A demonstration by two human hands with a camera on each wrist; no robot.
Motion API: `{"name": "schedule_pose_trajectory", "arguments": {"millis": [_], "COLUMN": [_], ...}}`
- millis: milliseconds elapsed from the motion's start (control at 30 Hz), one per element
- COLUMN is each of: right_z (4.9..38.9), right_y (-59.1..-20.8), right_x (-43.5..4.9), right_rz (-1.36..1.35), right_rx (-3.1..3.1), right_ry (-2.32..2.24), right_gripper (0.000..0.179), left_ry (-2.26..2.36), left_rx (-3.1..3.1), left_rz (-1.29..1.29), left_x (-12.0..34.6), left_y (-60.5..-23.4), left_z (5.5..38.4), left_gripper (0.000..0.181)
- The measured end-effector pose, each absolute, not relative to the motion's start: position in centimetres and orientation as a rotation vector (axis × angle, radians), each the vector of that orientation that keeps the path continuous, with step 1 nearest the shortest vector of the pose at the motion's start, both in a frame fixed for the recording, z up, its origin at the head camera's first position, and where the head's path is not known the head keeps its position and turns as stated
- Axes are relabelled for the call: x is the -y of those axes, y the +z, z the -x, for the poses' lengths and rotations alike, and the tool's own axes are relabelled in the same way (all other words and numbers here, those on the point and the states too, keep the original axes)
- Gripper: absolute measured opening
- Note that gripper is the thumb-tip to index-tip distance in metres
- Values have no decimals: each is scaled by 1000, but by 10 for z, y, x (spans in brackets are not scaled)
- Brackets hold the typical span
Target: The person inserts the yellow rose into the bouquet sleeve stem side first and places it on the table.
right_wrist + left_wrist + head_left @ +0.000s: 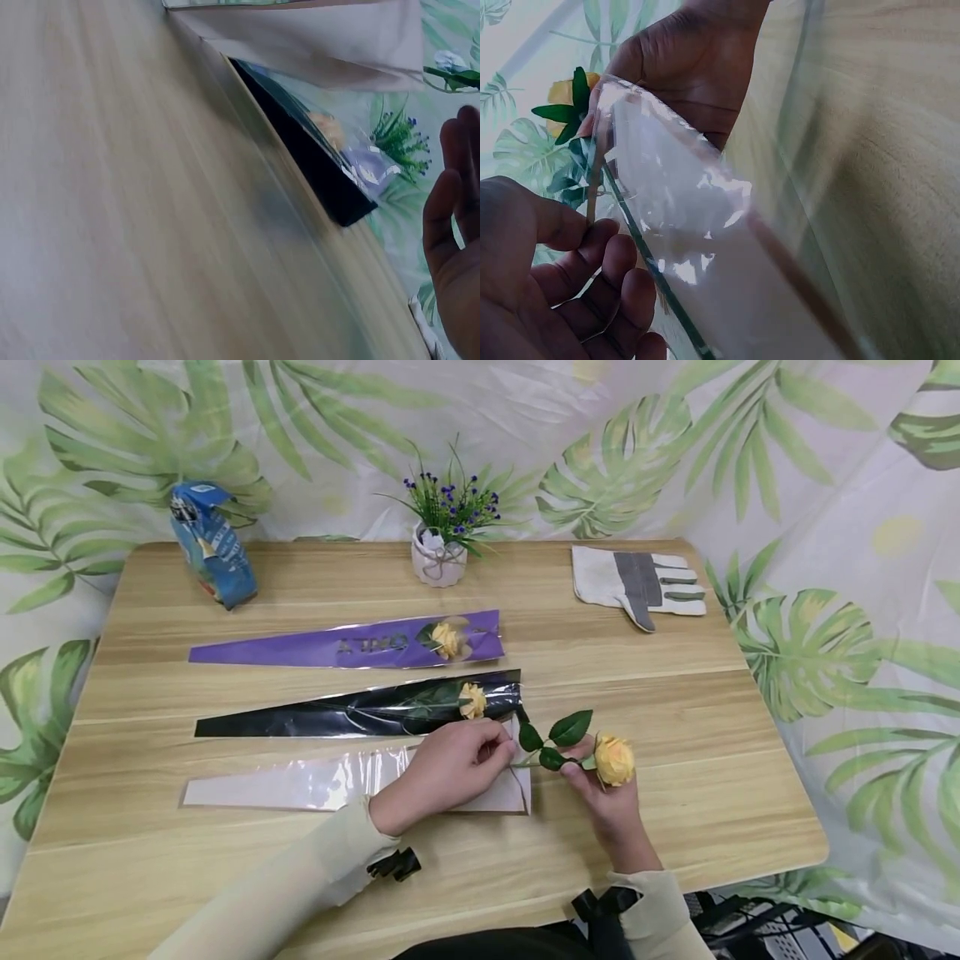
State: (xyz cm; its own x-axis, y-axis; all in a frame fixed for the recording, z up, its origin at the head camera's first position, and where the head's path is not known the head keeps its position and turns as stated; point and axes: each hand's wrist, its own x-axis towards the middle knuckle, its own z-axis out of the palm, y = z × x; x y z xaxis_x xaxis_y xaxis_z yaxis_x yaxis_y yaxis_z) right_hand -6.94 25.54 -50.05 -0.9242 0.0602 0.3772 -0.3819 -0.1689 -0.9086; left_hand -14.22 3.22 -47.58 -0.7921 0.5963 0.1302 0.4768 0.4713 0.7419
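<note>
A yellow artificial rose with green leaves lies across my right hand, whose thumb and fingers hold it just below the bloom. Its green stem runs into the mouth of a white and clear flower sleeve. My left hand pinches the sleeve's edge at the open end, thumb against forefinger in the left wrist view. Only part of the right hand enters the right wrist view, with the sleeve's pale end above and left of it.
Behind the sleeve lie a black sleeve and a purple sleeve, each with a yellow rose in it. Farther back stand a blue bag and a potted plant. A work glove lies at the back right.
</note>
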Motion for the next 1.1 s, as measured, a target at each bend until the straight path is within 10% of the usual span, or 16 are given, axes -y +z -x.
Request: {"name": "schedule_pose_trajectory", "arguments": {"millis": [533,1100], "right_z": [74,71], "right_y": [-511,-516], "right_x": [-240,-263], "right_rz": [-375,-668], "right_rx": [2073,1928], "right_ry": [1831,2453], "right_gripper": [30,61], "left_ry": [1405,1380], "left_rx": [-2575,-2575], "left_rz": [-1094,-1089], "left_x": [-35,-35], "left_y": [-472,-465], "left_z": [135,136], "left_gripper": [17,17]}}
